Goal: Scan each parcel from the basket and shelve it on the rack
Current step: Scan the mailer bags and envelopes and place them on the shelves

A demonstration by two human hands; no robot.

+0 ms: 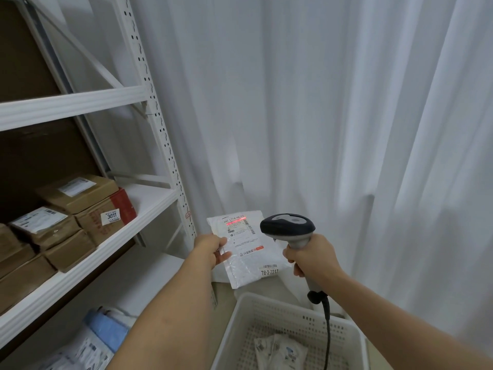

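Above basket point(269, 311): left hand point(210, 249) pinches parcel point(248, 252), sticker "78-2-2212"; right hand point(309, 259) grips scanner point(289, 227). Left rack point(149, 206) box point(106, 220) tagged "3011".

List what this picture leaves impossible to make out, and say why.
- Head view: small print on the white parcel in the left hand, too small.
- Scanner trigger, hidden by the right hand.
- Basket contents, cut off by the bottom edge.
- Boxes on the rack, cut off at the left edge.

One head-worn camera looks forward and down, close over the basket point(269, 303) (rack point(80, 102) at left).
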